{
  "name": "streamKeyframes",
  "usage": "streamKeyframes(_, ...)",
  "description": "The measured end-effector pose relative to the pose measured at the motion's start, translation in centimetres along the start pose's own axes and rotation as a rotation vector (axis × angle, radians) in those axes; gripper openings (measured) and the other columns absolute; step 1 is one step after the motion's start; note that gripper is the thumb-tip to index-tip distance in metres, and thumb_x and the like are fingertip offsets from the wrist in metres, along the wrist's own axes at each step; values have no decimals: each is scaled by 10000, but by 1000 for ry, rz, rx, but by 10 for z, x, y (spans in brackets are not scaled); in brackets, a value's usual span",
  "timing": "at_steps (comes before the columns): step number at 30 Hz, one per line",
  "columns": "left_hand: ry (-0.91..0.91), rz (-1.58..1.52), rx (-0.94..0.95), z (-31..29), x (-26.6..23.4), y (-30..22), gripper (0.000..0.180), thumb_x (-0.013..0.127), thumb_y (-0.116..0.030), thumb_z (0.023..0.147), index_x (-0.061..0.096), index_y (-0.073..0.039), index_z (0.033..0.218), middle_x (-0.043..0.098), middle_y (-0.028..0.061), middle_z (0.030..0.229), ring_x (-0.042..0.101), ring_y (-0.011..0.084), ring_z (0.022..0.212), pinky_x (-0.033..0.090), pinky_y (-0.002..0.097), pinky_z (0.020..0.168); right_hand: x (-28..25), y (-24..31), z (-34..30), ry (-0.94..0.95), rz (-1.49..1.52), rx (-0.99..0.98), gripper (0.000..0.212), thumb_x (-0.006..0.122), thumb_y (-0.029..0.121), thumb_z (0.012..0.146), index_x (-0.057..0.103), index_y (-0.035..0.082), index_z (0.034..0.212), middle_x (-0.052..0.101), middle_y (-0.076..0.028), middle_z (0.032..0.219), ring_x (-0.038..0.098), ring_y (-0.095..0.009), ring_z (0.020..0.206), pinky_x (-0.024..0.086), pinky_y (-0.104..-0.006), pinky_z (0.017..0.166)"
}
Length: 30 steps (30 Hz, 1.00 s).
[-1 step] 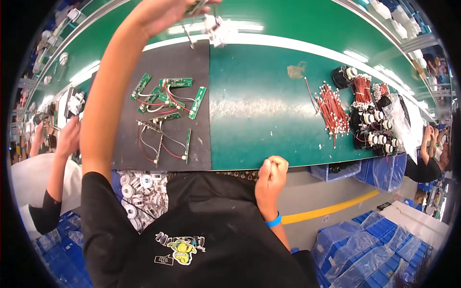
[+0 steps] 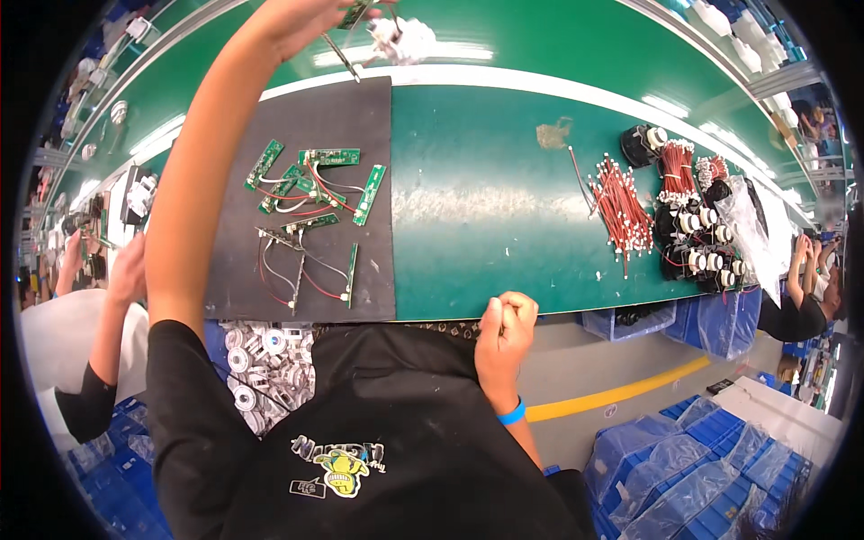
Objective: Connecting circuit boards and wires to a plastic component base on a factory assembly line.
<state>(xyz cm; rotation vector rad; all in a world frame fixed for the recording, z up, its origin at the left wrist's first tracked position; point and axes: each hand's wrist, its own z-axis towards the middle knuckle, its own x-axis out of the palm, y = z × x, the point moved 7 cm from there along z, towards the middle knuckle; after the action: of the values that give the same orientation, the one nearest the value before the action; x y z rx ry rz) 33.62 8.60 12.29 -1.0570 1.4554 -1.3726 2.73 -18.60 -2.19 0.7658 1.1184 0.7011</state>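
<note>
My left arm reaches far over the bench, and my left hand [image 2: 301, 20] is closed on a green circuit board [image 2: 357, 13] at the top edge of the picture. A narrow board [image 2: 342, 57] hangs below that hand. Beside it is a blurred white part [image 2: 403, 41]; how it is attached I cannot make out. My right hand [image 2: 507, 335], with a blue band on the wrist, is curled into a loose fist at the bench's front edge, and nothing shows in it. Several wired green circuit boards [image 2: 329, 157] lie on the dark mat [image 2: 243, 297] below my left hand.
Red wires with white connectors [image 2: 621, 211] lie on the green bench [image 2: 486, 243], right of middle. Black-and-white round parts [image 2: 697, 220] and a clear bag [image 2: 751, 234] are farther right. White parts [image 2: 270, 364] fill a container by my lap. A co-worker's hand [image 2: 128, 270] is at left.
The hanging board and the white part have shifted slightly up and left with my left hand. My right hand has hardly moved.
</note>
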Motion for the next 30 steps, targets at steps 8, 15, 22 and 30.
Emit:
streamKeyframes(8,-171,1150,-41,7,-50,30,290,578,-241,884,625,-62,1107,638,73,949,585,187,870,458,311,799,6,15,12,49,-143,1,96,572,54,886,649,30,835,584,-91,933,507,-244,930,417,-342,816)
streamKeyframes(15,-109,751,-161,-252,-26,41,139,702,-97,776,617,12,790,610,38,691,586,127,702,471,322,849,52,77,50,492,401,206,216,490,23,930,629,10,1095,665,-133,1063,621,-290,1000,473,-368,875)
streamKeyframes(22,-1201,126,-270,-591,-87,61,377,325,-315,1028,540,-6,1014,630,54,690,483,91,405,478,247,500,111,130,86,604,-105,-335,407,573,110,910,504,2,1296,543,-180,1290,502,-334,1217,379,-390,1026)
streamKeyframes(30,-1079,901,-864,-670,-53,290,553,696,12,690,514,-1,1212,523,211,1256,495,342,1195,402,430,1015,180,136,96,676,-44,-344,458,639,95,871,508,37,1307,617,-156,1192,642,-241,973,508,-344,828)
